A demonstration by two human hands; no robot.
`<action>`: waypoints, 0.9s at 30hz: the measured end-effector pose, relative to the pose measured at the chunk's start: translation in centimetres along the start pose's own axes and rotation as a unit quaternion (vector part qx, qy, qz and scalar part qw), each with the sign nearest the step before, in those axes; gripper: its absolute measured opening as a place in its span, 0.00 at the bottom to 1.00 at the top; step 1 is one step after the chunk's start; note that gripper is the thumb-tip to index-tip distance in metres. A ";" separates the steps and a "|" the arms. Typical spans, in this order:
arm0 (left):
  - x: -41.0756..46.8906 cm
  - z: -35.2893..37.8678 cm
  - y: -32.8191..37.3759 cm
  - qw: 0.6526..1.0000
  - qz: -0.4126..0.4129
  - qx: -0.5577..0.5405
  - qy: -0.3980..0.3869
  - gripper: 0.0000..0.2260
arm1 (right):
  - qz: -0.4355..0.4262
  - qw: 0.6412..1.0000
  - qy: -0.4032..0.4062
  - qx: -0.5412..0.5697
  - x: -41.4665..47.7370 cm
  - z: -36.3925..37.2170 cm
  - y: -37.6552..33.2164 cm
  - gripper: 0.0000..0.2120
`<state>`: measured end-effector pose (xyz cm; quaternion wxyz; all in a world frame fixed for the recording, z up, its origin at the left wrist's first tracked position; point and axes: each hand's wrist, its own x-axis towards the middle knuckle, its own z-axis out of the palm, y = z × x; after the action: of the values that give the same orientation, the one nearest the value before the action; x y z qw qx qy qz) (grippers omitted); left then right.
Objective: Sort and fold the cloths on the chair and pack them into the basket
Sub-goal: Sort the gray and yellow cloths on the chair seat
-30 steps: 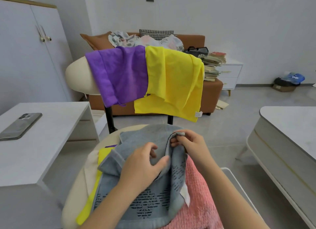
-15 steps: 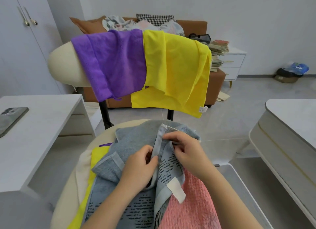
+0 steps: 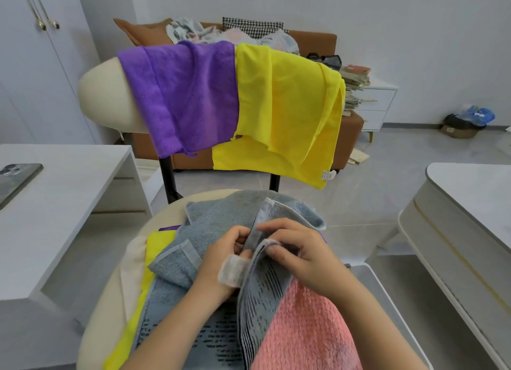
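On the chair (image 3: 110, 309) seat, my left hand (image 3: 218, 249) and right hand (image 3: 304, 256) both pinch the grey towel (image 3: 221, 220) by its hem. Lifting carelessly could drag the pink towel (image 3: 301, 328) off the seat.

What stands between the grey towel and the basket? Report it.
Left hand and right hand grip the grey towel; the pink towel lies between it and the basket rim on the right.

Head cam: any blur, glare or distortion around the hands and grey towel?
Head view: light soft and even, no glare; left hand, right hand and the label on the grey towel are motion-smeared; wide-angle lens slants the cupboard at the left edge.
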<state>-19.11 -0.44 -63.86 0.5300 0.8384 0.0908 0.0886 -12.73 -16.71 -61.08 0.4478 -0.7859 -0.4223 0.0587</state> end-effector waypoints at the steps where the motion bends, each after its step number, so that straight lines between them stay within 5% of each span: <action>1: 0.0 0.1 0.0 1.000 0.002 -0.011 0.001 0.08 | -0.002 1.000 0.017 -0.008 0.0 0.1 0.0 0.13; 12: -0.9 1.2 0.4 0.994 0.072 0.058 0.062 0.16 | 0.033 0.991 0.113 -0.056 0.3 0.0 0.5 0.11; 19: -0.8 1.1 1.0 0.991 0.105 -0.005 0.080 0.07 | 0.060 0.989 0.099 -0.090 0.3 -0.5 0.1 0.09; 27: 0.2 0.9 0.5 0.990 -0.012 -0.135 0.044 0.11 | 0.083 0.989 0.045 -0.118 0.4 -0.9 -0.3 0.05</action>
<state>-18.66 -1.39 -63.81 0.6350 0.7531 0.1113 0.1310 -12.22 -16.91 -60.19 0.3638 -0.8674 -0.3393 0.0100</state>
